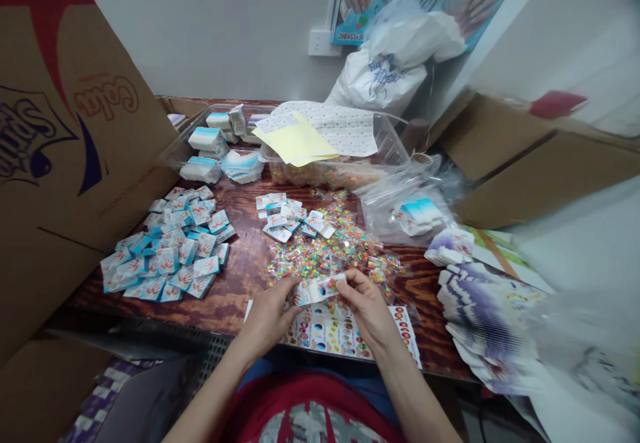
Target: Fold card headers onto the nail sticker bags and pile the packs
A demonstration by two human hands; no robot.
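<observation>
Between my two hands is a narrow white sticker strip (pixel 327 287) with round coloured prints. My left hand (pixel 270 313) pinches its left end, where a red and blue print shows; whether a small box is also there I cannot tell. Thumb and fingers of my right hand (pixel 367 306) are closed on the other end. Under the hands, at the table's front edge, lies a sticker sheet (pixel 325 336) with rows of round pictures. Just beyond them spreads a heap of small clear bags of colourful pieces (pixel 345 243). A few small printed boxes (pixel 277 219) lie at its left.
Many small boxes (pixel 173 246) are piled at left beside a big carton (pixel 85 129). Behind stand clear plastic tubs (pixel 390 139) with stacked flat boxes (pixel 207 139) and yellow paper (pixel 300 141). Purple-white printed cards (pixel 485 323) fan out at right, near a plastic bag (pixel 380 206).
</observation>
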